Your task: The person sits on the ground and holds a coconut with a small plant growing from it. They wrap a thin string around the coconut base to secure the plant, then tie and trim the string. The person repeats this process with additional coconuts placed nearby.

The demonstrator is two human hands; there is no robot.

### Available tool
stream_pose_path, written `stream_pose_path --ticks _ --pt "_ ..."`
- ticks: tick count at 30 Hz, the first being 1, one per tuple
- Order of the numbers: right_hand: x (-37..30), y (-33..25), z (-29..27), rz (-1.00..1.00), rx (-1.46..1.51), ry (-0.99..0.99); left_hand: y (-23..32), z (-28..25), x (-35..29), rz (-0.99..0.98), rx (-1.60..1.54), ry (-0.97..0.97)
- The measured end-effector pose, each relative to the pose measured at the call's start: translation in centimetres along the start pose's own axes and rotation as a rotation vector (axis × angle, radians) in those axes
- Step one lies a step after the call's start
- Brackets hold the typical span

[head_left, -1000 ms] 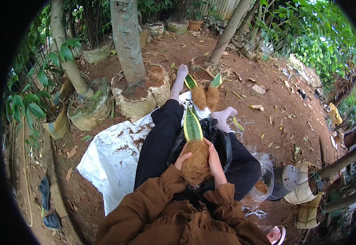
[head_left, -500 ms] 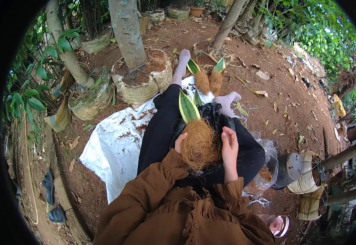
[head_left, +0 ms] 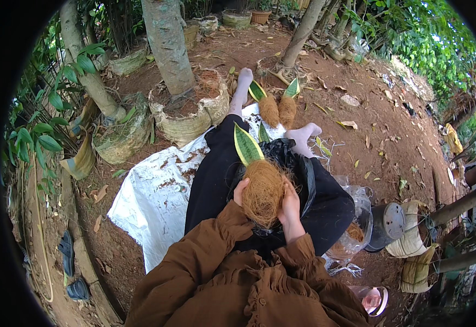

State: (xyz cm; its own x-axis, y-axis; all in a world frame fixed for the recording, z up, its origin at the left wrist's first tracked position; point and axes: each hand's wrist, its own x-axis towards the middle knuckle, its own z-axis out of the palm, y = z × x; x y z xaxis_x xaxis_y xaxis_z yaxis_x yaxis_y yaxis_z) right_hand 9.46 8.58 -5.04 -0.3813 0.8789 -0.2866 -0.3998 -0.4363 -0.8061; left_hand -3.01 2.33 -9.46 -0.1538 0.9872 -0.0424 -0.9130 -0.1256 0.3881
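A ball of brown coconut fibre (head_left: pixel 263 192) sits over my lap, with a yellow-edged green snake plant leaf (head_left: pixel 247 144) standing out of its far end. My left hand (head_left: pixel 240 192) curls against the ball's left side, its fingertips partly hidden by the fibre. On the opposite side my right hand (head_left: pixel 290 206) presses its fingers to the ball. Between my legs lies a black plastic bag (head_left: pixel 298 169), partly under the ball. A second snake plant leaf (head_left: pixel 263 132) shows just behind it.
Two fibre-wrapped snake plants (head_left: pixel 269 110) lie near my feet. White sacking (head_left: pixel 156 185) strewn with dark soil spreads under my legs. At right are a clear plastic bag (head_left: pixel 360 204) holding fibre and a black pot (head_left: pixel 385 224). A tree grows in a sack planter (head_left: pixel 181 128) ahead.
My right hand has moved left and inward, from apart to touching the fibre ball. The ball and its leaf have tilted slightly left. My left hand stays on its side.
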Motion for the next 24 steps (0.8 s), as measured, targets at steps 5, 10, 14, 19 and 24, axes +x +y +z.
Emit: stream_pose_path --ticks 5,10,14,19,24 --pt "0.8 -1.3 0.2 0.008 0.180 0.017 -0.2 0.3 0.1 -0.021 -0.023 -0.077" --pt "-0.5 -0.4 0.9 -0.183 0.047 -0.099 0.0 0.3 0.1 -0.068 0.042 -0.067" --pt "-1.6 0.0 1.2 -0.449 -0.433 -0.271 -0.4 0.4 0.1 0.004 0.120 -0.094" --pt "-2.1 -0.6 0.7 -0.712 -0.743 -0.413 -0.5 0.3 0.3 0.076 0.107 -0.114" --pt "-2.2 0.1 1.1 -0.630 -1.042 -0.282 -0.8 0.2 0.8 0.316 0.406 0.039"
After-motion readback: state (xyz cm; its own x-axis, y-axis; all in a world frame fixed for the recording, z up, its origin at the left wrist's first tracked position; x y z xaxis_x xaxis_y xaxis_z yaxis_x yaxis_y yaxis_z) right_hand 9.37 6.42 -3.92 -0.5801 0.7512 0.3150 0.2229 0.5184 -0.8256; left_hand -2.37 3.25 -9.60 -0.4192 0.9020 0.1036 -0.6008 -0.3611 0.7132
